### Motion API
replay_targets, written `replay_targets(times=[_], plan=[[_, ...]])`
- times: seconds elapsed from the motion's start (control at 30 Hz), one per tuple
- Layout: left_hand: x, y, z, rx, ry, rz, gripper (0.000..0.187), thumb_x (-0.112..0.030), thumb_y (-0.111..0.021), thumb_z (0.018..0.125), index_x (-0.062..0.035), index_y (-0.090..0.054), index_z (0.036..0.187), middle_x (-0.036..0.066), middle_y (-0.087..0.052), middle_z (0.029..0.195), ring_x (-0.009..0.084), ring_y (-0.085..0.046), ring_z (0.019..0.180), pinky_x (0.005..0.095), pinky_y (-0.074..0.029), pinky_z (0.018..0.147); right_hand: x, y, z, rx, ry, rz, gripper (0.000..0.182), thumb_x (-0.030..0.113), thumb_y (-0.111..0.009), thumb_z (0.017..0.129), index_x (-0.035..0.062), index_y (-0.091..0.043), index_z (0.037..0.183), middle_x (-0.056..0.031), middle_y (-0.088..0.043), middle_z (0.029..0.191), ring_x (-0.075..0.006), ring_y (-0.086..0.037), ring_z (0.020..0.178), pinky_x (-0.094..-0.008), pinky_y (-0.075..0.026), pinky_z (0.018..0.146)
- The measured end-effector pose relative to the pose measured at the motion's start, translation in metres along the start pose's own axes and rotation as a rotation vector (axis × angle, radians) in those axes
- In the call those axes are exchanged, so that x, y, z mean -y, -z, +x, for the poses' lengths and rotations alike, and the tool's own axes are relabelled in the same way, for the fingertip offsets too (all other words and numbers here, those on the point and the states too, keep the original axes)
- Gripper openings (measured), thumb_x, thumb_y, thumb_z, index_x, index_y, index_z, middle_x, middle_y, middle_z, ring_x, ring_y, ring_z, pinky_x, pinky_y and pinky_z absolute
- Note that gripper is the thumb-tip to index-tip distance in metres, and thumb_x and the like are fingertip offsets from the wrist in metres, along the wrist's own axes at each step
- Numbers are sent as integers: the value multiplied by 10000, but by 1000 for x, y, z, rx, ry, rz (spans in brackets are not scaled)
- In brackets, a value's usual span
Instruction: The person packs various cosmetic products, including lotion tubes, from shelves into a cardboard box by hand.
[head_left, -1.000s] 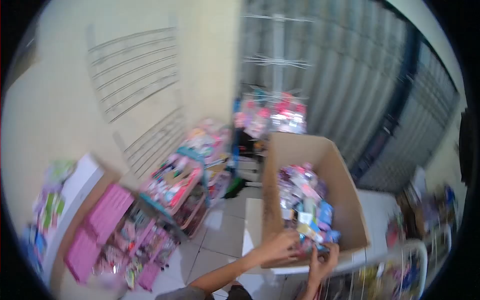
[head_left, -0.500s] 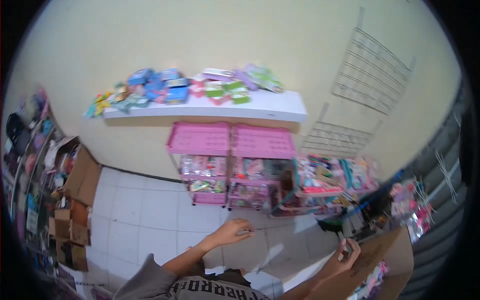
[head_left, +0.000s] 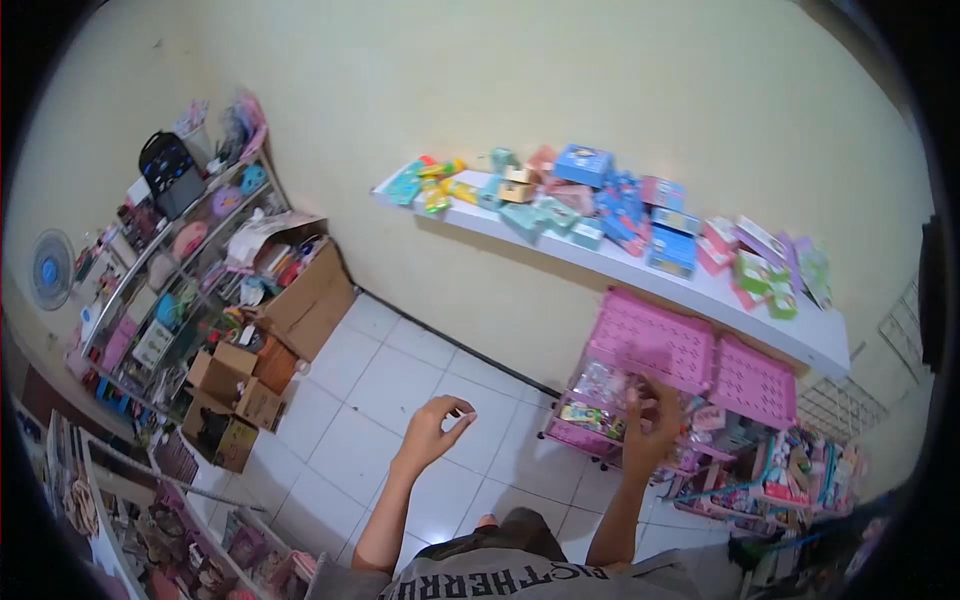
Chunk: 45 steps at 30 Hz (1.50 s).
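My left hand (head_left: 437, 430) is raised over the white tiled floor, its fingers curved and apart with nothing between them. My right hand (head_left: 652, 420) hangs in front of the pink trolley (head_left: 655, 340), slightly blurred, with fingers bent and parted; no object shows in it. Beyond both hands, a white wall shelf (head_left: 720, 290) bears blue boxes (head_left: 673, 250), green and white packs (head_left: 765, 280) and yellow packets (head_left: 435, 195).
Open cardboard boxes (head_left: 310, 300) stand on the left beside a rack (head_left: 150, 300) full of goods. A fan (head_left: 51, 269) is at the far left. Wire baskets with packets (head_left: 790, 475) and a wall grid (head_left: 840, 405) are at the right.
The view has swung to the left, so the shelf and trolleys appear farther right. The cardboard box near my right hand has left the view. Both hands now rise in front of me.
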<state>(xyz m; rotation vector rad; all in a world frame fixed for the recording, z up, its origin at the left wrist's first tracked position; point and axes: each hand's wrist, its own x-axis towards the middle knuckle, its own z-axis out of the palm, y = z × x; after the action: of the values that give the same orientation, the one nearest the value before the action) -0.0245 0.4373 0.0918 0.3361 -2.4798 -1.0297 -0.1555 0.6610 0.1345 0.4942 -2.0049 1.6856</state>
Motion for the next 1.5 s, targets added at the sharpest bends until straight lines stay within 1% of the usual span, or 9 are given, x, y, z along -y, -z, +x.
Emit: replay_targets(times=[0.33,0.47,0.73,0.9,0.93,1.03,1.17,1.4,1.5], plan=[[111,40,35,-482,279,-181,143,-105,-617,711,-18,-575,817,66,-596,774,135,-548,668,230,-425,565,-6,-199,29,366,77,97,210,-22,-589,665,53,-583,860,-72,-533,816,-141,-527,699,-211,-417,466],[156,52,76,-514,356,-226,92,-79,-613,715,-12,-580,768,56,-590,726,118,-536,651,229,-416,576,-20,-281,52,394,187,96,243,-34,-586,661,61,-590,885,-79,-516,878,-169,-527,737,-223,-443,494],[189,113,278,-525,57,-116,135,-70,-599,718,-28,-559,840,65,-566,781,150,-525,696,245,-405,590,-53,-408,98,379,272,120,397,-39,-620,644,80,-569,1020,-101,-478,1124,-156,-557,710,-221,-457,529],[192,107,359,-498,-11,-162,264,-101,-600,720,-51,-524,968,98,-529,951,190,-506,814,261,-413,614,-66,-434,119,392,457,-32,450,-35,-636,629,69,-547,1057,-109,-458,1162,-155,-575,816,-220,-487,591],[190,107,368,-493,-75,5,300,-115,-610,707,-50,-524,987,108,-513,1004,220,-495,871,298,-405,691,-68,-434,117,461,374,-11,399,5,-615,661,96,-557,1045,-98,-448,1170,-211,-558,902,-286,-478,703],[200,106,393,-417,-131,185,417,-159,-661,649,-68,-527,1033,134,-466,1108,288,-448,986,366,-353,849,-81,-435,111,535,406,-36,369,38,-632,654,104,-580,1013,-108,-463,1155,-213,-554,910,-289,-473,729],[204,111,418,-227,-175,84,442,-159,-690,612,-86,-550,1025,124,-499,1076,265,-502,928,341,-408,793,-85,-441,110,459,539,-62,376,10,-609,636,109,-593,998,-119,-474,1144,-221,-558,897,-295,-475,743],[217,118,447,-100,-548,121,285,-81,-622,680,-46,-582,960,123,-573,876,241,-536,787,321,-444,654,-71,-449,101,231,555,-105,318,14,-609,637,76,-611,949,-144,-549,1033,-200,-604,760,-253,-507,637],[217,126,460,-86,-498,30,253,-34,-588,701,-26,-582,954,137,-581,775,238,-544,679,298,-440,590,-59,-454,95,122,470,-105,280,21,-621,641,69,-621,917,-142,-577,975,-188,-607,738,-249,-508,620]])
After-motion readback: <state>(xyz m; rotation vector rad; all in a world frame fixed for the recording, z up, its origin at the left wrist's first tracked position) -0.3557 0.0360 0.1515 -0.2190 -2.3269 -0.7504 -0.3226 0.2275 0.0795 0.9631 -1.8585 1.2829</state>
